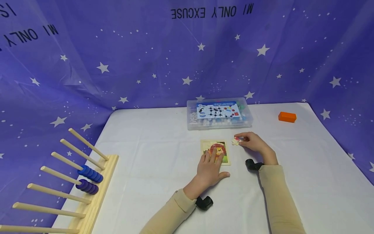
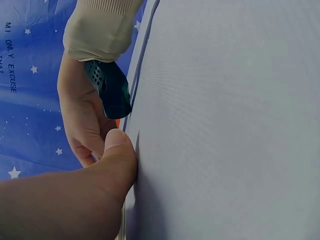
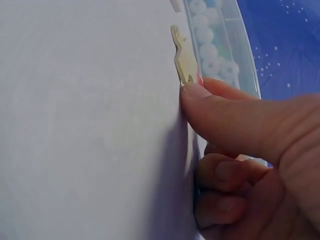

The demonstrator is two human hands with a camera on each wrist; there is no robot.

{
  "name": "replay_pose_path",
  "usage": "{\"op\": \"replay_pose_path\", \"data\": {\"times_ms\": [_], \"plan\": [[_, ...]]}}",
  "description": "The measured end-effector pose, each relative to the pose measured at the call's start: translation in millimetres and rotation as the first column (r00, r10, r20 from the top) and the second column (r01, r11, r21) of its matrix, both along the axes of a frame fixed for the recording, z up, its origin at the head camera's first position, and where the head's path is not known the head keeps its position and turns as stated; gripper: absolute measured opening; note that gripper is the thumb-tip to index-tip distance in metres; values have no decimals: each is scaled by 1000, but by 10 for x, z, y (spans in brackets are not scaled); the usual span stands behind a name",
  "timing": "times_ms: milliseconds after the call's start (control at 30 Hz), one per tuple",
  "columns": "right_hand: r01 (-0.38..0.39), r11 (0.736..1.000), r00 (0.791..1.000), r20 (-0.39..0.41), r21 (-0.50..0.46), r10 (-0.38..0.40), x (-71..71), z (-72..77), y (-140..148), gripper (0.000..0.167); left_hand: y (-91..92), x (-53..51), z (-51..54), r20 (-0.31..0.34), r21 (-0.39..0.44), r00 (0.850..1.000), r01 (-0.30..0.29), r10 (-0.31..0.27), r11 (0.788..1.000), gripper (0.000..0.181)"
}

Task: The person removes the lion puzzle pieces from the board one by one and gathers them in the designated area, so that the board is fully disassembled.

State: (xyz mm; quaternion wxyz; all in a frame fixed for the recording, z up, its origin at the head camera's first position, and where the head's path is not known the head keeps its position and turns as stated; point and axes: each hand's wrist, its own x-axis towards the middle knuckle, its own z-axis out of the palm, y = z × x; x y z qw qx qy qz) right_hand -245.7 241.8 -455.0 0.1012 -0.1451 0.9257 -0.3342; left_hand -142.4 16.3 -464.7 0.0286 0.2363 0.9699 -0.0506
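A square wooden puzzle board with a lion picture lies near the middle of the table in the head view. The left hand rests on it, fingers spread over the picture and thumb out to the right. Just right of the board, the right hand pinches a small puzzle piece between thumb and fingers. In the right wrist view, the right hand holds the pale wooden piece by one end. Only the thumb and part of the left hand show in the left wrist view.
Behind the board lies a clear plastic box with a printed label and white beads inside. An orange block sits at the back right. At the left stands a wooden rack with upright pegs and blue and purple rings.
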Motion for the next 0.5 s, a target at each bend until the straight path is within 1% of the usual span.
{"op": "replay_pose_path", "data": {"times_ms": [67,133,200,267,300,367,433,500], "plan": [[19,999,1000,-21,30,-18,-13,15,-36,39,-4,-7,1,1,2,1000,3,-3,1000,80],[70,997,995,-76,31,-68,-23,35,-123,40,-8,-11,4,4,7,1000,0,0,1000,80],[107,994,984,-141,-4,-107,-34,50,-253,40,-12,-11,8,8,17,1000,-10,10,1000,79],[96,994,977,-186,-52,-104,-31,63,-416,41,-10,-10,9,18,24,1000,-23,22,999,78],[61,996,978,-194,-73,-74,-24,67,-496,43,-7,-8,7,23,27,999,-27,27,999,78],[-41,996,984,-178,-80,27,-5,63,-642,48,2,-4,-3,27,26,999,-31,31,999,78],[-143,988,982,-133,-59,134,21,47,-753,58,11,3,-13,21,16,999,-27,26,1000,78],[-217,976,973,-89,-24,214,40,32,-829,67,14,13,-14,12,2,1000,-21,21,1000,78]]}}
